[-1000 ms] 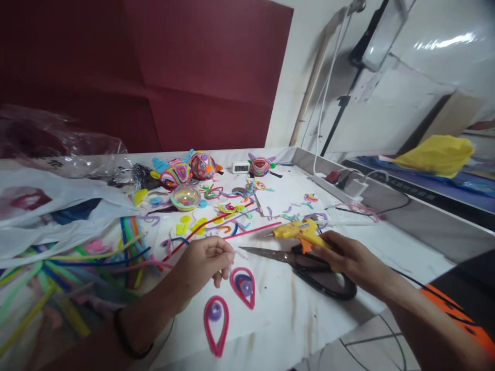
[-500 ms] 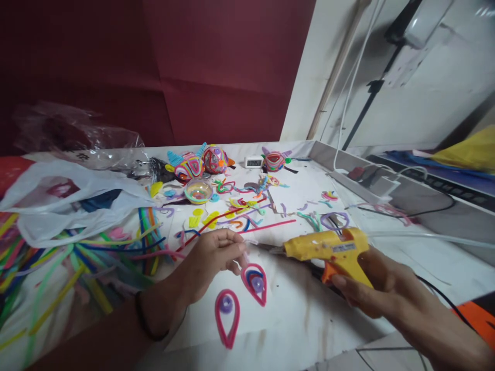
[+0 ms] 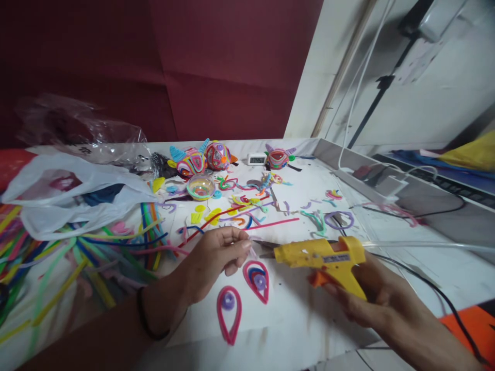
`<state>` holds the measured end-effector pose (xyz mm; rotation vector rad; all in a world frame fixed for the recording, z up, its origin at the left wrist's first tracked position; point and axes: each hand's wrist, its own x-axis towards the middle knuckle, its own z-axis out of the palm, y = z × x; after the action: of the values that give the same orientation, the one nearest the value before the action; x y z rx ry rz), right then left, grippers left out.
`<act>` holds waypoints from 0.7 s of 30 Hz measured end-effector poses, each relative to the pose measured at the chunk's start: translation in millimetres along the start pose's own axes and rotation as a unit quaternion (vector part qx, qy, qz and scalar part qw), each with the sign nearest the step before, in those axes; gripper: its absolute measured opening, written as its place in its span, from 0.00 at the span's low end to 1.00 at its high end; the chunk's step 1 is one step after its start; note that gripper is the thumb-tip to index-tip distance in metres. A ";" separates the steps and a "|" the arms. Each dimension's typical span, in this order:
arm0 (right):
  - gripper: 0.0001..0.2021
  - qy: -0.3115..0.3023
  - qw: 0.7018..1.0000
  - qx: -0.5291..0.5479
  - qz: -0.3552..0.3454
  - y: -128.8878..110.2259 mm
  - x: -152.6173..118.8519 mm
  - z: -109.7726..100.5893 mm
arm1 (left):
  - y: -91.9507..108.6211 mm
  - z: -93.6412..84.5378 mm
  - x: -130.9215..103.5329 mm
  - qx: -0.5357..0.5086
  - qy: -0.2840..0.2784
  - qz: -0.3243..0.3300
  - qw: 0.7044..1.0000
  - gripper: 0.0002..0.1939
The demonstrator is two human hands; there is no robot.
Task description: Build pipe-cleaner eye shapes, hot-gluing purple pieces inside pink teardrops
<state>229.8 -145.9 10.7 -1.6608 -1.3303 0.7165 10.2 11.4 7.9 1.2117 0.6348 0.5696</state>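
My left hand (image 3: 226, 252) is closed in a pinch on a short pale lilac pipe cleaner (image 3: 253, 251), much of it hidden by the fingers. My right hand (image 3: 377, 296) grips a yellow hot glue gun (image 3: 319, 252) by its handle, fingers near the orange trigger; a clear glue stick (image 3: 417, 246) sticks out of its back. The nozzle points left at the pipe cleaner, a small gap apart. Below lie two pink pipe-cleaner teardrops: one (image 3: 266, 293) with blue and red arcs around a purple coil, the other (image 3: 238, 320) with only a purple coil (image 3: 228, 301).
Loose coloured pipe cleaners (image 3: 88, 273) and a white plastic bag (image 3: 73, 190) cover the left. Behind stand a clear bowl (image 3: 200, 188), decorated balls (image 3: 218, 156) and a small digital clock (image 3: 257, 159). A power strip (image 3: 390, 185) sits at right; a black cord (image 3: 433, 288) trails near my right arm.
The glue gun has moved slightly left and levelled, its nozzle closer to my left fingers. My left hand keeps its pinch. The whole view has shifted a little.
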 end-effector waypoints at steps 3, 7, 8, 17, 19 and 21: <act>0.15 -0.018 1.000 0.012 0.006 1.4 0.3 -1.0 | -0.6 0.6 0.0 -0.003 -0.007 0.000 1.000 0.14; 0.16 -0.011 1.000 -0.008 0.019 4.9 -1.0 -1.2 | 0.4 1.5 -0.8 -0.001 -0.004 -0.007 1.000 0.16; 0.15 -0.008 1.000 -0.012 0.019 5.2 -1.3 -1.0 | 0.8 1.7 -1.0 0.000 -0.002 -0.009 1.000 0.16; 0.15 -0.024 1.000 -0.010 -0.001 3.4 -0.9 2.8 | -2.2 0.9 0.6 -0.012 -0.015 -0.006 1.000 0.16; 0.15 -0.020 1.000 -0.011 -0.002 5.3 -0.5 3.3 | -2.8 1.0 0.4 -0.016 -0.015 -0.004 1.000 0.15; 0.14 -0.018 1.000 -0.006 -0.008 6.1 0.0 3.7 | -2.7 1.5 0.4 -0.017 -0.016 -0.005 1.000 0.15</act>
<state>229.5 -145.2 3.6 -1.6524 -1.3736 0.7342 11.6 10.0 5.6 1.1825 0.6016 0.5495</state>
